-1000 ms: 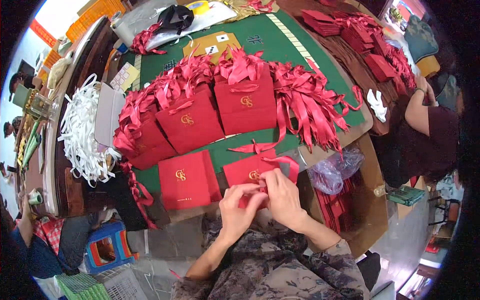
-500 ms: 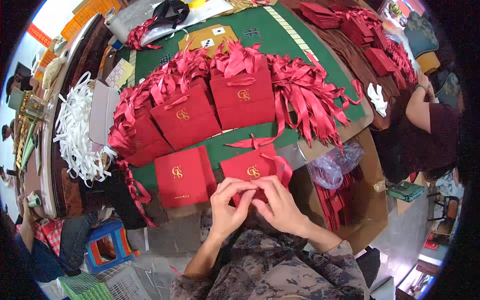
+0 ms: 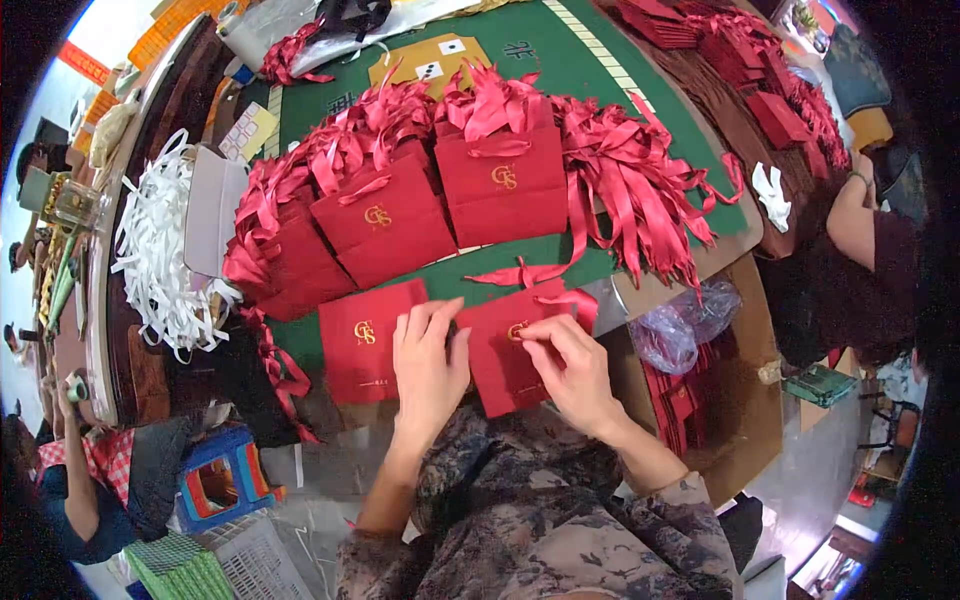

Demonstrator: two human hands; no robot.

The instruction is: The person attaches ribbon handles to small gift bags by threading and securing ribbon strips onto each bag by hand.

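Note:
Two flat red paper bags with gold lettering lie side by side at the near table edge. Over the right edge of the left bag [image 3: 352, 362] hovers my left hand [image 3: 430, 365], fingers stretched and thumb apart, holding nothing visible. My right hand [image 3: 575, 370] is above the right bag [image 3: 492, 372], its thumb and forefinger drawn together near the gold mark. Whether anything is pinched there is too small to make out. A pink-red ribbon [image 3: 578, 300] shows at that bag's top right corner. Behind, a row of red bags [image 3: 500, 220] stands with ribbon handles heaped on top.
Loose red ribbons [image 3: 640, 200] hang over the green tabletop's right side. White ribbons [image 3: 150, 260] spill from a carton at left. An open cardboard box [image 3: 745, 420] holds red bags and clear plastic. Another person [image 3: 855, 260] sits at right, near more red bags [image 3: 775, 120].
My hands have parted from their meeting over the right bag: the left moved left, the right slightly right. That bag now shows more fully. The whole view has shifted slightly.

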